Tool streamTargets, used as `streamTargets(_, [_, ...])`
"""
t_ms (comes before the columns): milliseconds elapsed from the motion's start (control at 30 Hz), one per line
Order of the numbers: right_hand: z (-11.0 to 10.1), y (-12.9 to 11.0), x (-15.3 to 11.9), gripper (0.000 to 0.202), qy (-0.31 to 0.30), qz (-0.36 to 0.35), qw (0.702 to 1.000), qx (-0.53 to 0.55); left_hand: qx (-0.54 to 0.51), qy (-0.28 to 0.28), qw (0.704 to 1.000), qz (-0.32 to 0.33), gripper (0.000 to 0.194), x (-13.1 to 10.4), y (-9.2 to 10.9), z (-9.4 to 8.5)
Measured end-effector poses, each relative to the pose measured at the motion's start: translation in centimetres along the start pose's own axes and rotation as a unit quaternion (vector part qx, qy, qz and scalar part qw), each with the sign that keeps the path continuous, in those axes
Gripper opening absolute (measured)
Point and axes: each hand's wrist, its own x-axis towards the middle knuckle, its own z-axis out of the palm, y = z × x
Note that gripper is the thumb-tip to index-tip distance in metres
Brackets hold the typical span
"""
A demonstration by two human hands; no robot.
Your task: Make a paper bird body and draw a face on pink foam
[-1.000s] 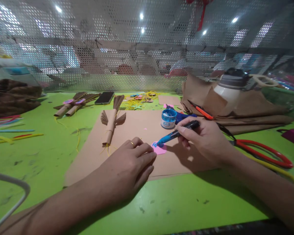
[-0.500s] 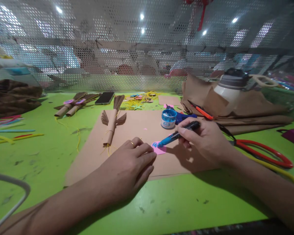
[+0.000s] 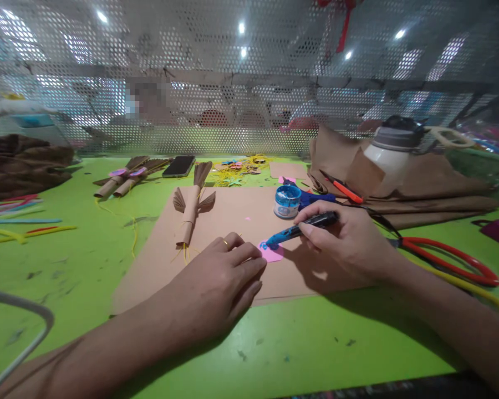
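Note:
My right hand (image 3: 332, 235) grips a black marker (image 3: 301, 228) whose front end is coated in blue paint. Its tip touches a small pink paper piece (image 3: 274, 254) that carries blue marks. Lying palm down, my left hand (image 3: 228, 271) rests its fingertips at the left edge of the pink piece, fingers loosely stretched and grasping nothing. Beneath both is a brown paper sheet (image 3: 149, 266). An uncapped jar of blue paint (image 3: 287, 202) stands just behind the marker. To the left lies a rolled brown paper figure (image 3: 190, 213) with pleated wings and yellow strings.
Two similar paper figures (image 3: 127, 180) and a phone (image 3: 178, 166) lie at the back left. Red-handled scissors (image 3: 449, 257) sit right of my right hand. A white bottle (image 3: 391, 155) stands among folded brown paper (image 3: 436, 191). A perforated screen (image 3: 249, 100) closes off the back.
The marker's tip has shifted slightly left and up on the pink piece, and its shaft lies a little flatter. My left hand stays in place.

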Motion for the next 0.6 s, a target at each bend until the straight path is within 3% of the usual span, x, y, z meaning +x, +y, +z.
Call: streamTargets(600, [-0.18, 0.04, -0.04, 0.008, -0.013, -0.061, 0.997, -0.043, 0.000, 0.000, 1.000, -0.005, 0.029, 0.06, 0.07, -0.07])
